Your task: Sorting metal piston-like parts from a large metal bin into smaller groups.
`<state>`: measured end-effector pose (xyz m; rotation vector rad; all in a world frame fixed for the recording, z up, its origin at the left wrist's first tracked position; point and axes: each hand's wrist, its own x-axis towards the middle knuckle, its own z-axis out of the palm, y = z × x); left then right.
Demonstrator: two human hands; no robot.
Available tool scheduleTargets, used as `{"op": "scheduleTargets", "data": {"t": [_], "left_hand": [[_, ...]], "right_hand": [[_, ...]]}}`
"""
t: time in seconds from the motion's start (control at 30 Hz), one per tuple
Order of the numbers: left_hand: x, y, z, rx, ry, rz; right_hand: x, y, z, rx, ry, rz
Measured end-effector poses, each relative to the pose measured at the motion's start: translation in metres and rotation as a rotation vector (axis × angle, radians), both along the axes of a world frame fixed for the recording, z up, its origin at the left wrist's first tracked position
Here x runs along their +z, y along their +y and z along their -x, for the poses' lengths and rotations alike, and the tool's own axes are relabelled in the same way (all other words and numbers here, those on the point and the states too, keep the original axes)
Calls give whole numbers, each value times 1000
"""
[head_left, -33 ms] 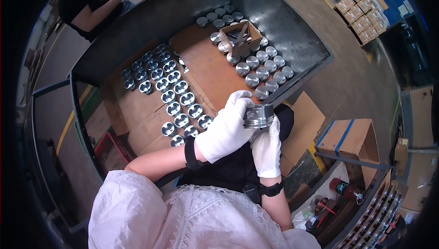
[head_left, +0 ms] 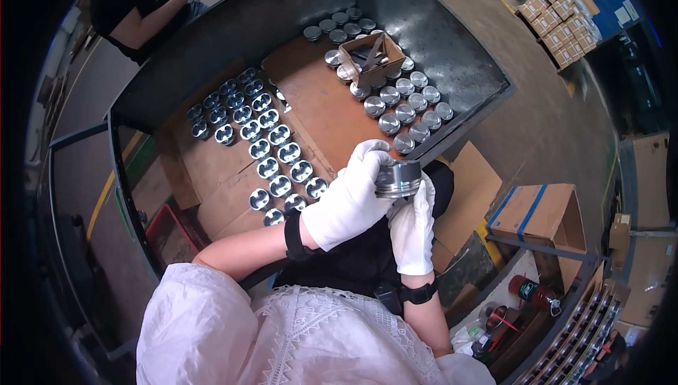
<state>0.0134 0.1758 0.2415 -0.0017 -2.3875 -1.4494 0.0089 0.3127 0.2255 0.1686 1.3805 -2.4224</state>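
Note:
Both my hands, in white gloves, hold one shiny metal piston [head_left: 398,178] up in front of me, with its ring grooves toward the lower end. My left hand [head_left: 353,198] grips it from the left, fingers bent over its far side. From below and to the right, my right hand [head_left: 412,233] has its fingertips against the piston's lower edge; some fingers are hidden. Beyond, in the metal bin, pistons [head_left: 267,168] lie in rows on cardboard at the left with their hollow sides showing. More pistons [head_left: 405,114] at the right show flat round tops.
The dark metal bin [head_left: 452,39] has high walls. A small cardboard box [head_left: 372,60] with flat pieces inside sits among the right-hand pistons. An open carton [head_left: 534,217], a red bottle [head_left: 534,292] and a rack of parts [head_left: 575,335] stand at my right. Another person [head_left: 141,14] works beyond the bin.
The piston has turned slightly between my hands, and the marks on its side look different. My fingers have barely shifted.

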Motion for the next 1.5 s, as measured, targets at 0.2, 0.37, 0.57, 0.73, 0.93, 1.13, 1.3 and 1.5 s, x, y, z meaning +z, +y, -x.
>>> {"op": "scheduleTargets", "data": {"t": [0.2, 0.37, 0.57, 0.73, 0.93, 1.13, 1.3, 1.5], "left_hand": [[0, -1, 3, -48, 172, -62], [9, -2, 0, -78, 126, -82], [3, -7, 0, -71, 83, -30], [-5, -8, 6, -69, 151, 28], [-19, -10, 5, -132, 43, 30], [-34, -14, 2, -95, 6, 138], [-49, -20, -1, -39, -28, 74], [-18, -14, -8, -29, -112, -111]], "right_hand": [[-19, 5, 6, 11, -158, 155], [-7, 6, 4, 215, -426, 522], [1, 0, 3, 41, -64, 195], [-21, -1, 9, -190, 427, -392], [-9, -15, 1, -252, 609, -736], [-8, -19, 4, -296, 668, -1005], [-17, -18, 5, -271, 438, -716], [-11, -3, 7, 88, -139, 314]]}}
